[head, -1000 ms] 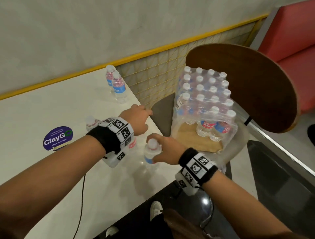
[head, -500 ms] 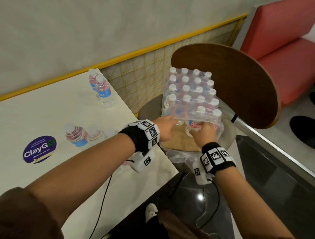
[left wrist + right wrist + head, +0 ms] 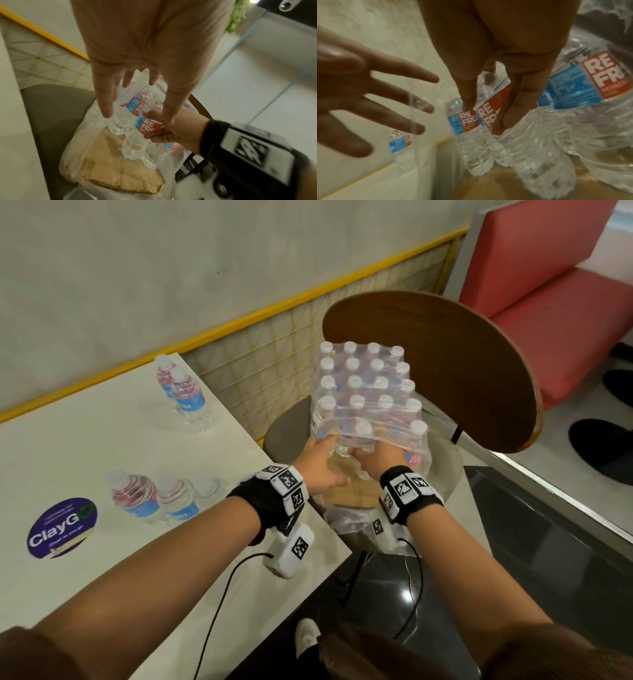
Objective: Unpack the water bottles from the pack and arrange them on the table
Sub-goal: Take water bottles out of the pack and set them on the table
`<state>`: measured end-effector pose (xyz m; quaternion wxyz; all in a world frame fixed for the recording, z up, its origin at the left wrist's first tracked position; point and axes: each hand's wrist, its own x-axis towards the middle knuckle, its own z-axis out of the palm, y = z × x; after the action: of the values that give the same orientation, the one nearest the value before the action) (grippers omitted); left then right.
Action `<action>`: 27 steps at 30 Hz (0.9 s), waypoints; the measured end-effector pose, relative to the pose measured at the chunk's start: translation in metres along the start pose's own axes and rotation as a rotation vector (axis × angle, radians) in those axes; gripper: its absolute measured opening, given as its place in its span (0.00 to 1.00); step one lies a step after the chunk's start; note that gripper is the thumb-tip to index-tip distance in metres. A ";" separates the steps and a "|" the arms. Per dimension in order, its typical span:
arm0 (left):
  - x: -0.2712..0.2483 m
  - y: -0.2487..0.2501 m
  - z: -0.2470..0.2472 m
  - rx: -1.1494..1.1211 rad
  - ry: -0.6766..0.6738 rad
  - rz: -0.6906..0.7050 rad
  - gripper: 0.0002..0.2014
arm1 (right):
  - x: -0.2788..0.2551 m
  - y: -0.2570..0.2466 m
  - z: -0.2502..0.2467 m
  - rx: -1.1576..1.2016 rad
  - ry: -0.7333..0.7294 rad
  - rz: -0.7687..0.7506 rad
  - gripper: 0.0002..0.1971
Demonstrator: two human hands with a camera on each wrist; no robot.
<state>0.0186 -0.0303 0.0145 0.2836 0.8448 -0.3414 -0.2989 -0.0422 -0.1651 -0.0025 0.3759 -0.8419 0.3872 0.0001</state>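
The shrink-wrapped pack of water bottles point(image 3: 363, 385) stands on a chair seat, right of the white table point(image 3: 85, 446). Its near side is torn open over a cardboard tray point(image 3: 120, 169). My right hand point(image 3: 371, 455) reaches into the opening and grips a water bottle point(image 3: 147, 125) round its red and blue label. My left hand point(image 3: 323, 455) is beside it with straight, spread fingers point(image 3: 419, 129) at the loose plastic, holding nothing. Three bottles point(image 3: 137, 498) stand near the table's right edge and two more point(image 3: 186, 397) at its far corner.
The chair's round wooden back point(image 3: 445, 371) rises behind the pack. A yellow wire fence point(image 3: 274, 364) runs along the wall. A ClayGo sticker point(image 3: 61, 527) is on the table. A red bench point(image 3: 548, 285) and dark shoes point(image 3: 603, 450) are at the right.
Both hands left the table and moved right to the pack. The right hand let go of a bottle on the table and now grips one inside the pack.
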 end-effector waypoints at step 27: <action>-0.116 -0.054 -0.029 -0.020 -0.103 -0.018 0.19 | 0.004 0.071 -0.009 0.194 0.259 0.115 0.27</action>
<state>-0.0072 0.0972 0.0329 0.2714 0.8286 -0.3446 -0.3479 -0.0886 -0.2029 -0.0417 0.4018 -0.7711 0.4780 -0.1244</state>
